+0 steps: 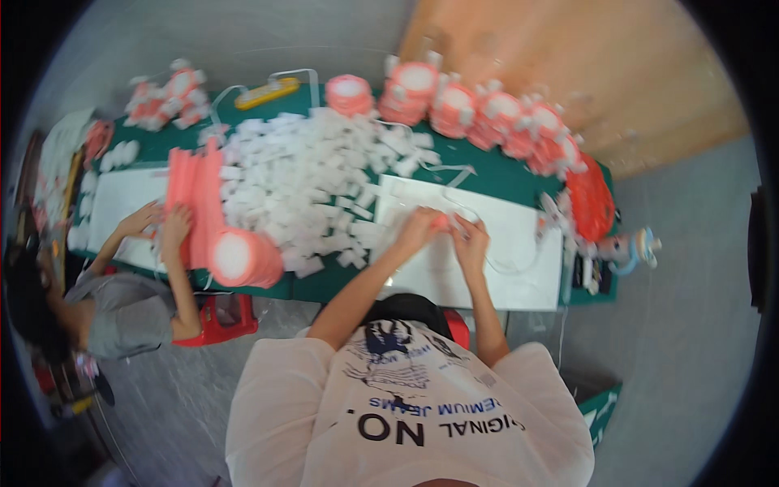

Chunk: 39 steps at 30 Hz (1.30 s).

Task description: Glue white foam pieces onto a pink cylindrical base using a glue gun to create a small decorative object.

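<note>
Over the white board (519, 284), my two hands meet in front of my chest. My left hand (415, 230) pinches a small pink piece (441, 222). Right beside it, my right hand (471, 242) is closed with its fingertips together at the piece's right end. Something small and whitish shows between those fingertips, too small to name. A thin white cord (513, 271) lies looped on the board near my right hand. Left of the board spreads a large heap of small white blocks (300, 174).
Pink bundles with white tops (453, 109) line the back edge. A red plastic bag (591, 199) and a blue-handled bottle (637, 247) stand at right. At left, a co-worker's hands (174, 231) touch long pink strips (195, 195). A yellow power strip (266, 94) lies behind the heap.
</note>
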Motion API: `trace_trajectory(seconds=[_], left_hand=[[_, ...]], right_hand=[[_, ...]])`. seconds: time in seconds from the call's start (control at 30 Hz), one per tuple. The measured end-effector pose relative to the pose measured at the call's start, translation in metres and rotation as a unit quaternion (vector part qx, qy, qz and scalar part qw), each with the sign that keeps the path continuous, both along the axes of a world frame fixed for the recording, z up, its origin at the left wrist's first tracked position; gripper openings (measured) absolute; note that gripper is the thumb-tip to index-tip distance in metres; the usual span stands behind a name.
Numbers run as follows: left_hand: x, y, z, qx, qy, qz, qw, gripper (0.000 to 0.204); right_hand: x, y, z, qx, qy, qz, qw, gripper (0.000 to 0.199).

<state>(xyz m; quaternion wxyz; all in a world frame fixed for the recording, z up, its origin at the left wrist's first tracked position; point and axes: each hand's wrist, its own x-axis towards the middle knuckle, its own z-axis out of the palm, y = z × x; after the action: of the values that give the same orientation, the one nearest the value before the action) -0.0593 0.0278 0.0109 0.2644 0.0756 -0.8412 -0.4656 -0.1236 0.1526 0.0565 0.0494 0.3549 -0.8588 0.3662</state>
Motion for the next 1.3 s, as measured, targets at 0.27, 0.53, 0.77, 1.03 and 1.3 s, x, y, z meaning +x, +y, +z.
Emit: trace_trajectory(seconds=[0.27,0.53,0.77,1.03,1.3], left_hand=[[0.001,0.017,-0.023,-0.006,0.045,-0.001,0.999,0.020],[0.008,0.018,-0.002,-0.081,-0.018,0.013,0.996,0.019],[0.099,-0.013,0.203,0.151,0.145,0.017,0.978,0.012],[0.333,0.001,0.373,-0.019,0.456,-0.187,0.870,0.010],[0.353,0.029,0.404,-0.029,0.464,-0.068,0.883,0.013]], right_hand=[[0.017,0.010,-0.009,0.004,0.000,0.006,1.000,0.027],[0.028,0.002,0.011,0.031,0.052,0.021,0.998,0.027],[0.028,-0.014,0.017,0.042,0.024,0.038,0.998,0.031],[0.023,-0.019,0.015,0.052,0.064,0.068,0.994,0.030],[0.030,-0.027,0.020,0.093,0.049,0.092,0.990,0.030]])
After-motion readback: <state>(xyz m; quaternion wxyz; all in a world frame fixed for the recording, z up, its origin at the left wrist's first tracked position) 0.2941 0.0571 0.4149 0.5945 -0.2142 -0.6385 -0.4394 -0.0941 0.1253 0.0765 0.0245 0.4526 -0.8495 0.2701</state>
